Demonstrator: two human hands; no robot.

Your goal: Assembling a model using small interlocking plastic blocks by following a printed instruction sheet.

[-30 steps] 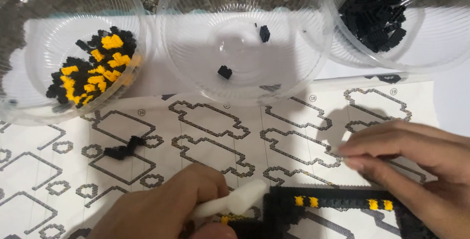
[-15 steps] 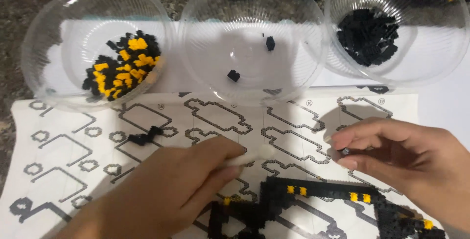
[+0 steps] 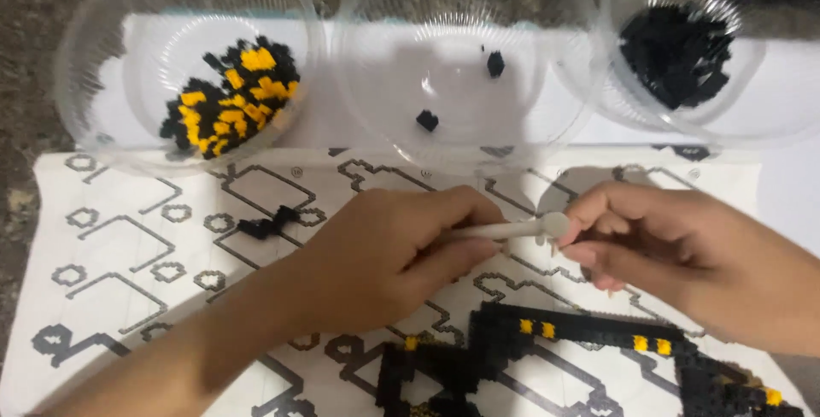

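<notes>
Our left hand has its grip clamped on a white tool; our right hand pinches its round tip, what's between those fingers hidden. The black build runs off the bottom edge.

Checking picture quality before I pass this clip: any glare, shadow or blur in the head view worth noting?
Head view: bright glare whitens the floor of the middle clear bowl; soft shadows fall on the printed sheet beneath the left hand and right hand; the black-and-yellow build at the lower edge looks slightly soft, its small pieces hard to separate; the bowl rims bend near the top edge.
</notes>
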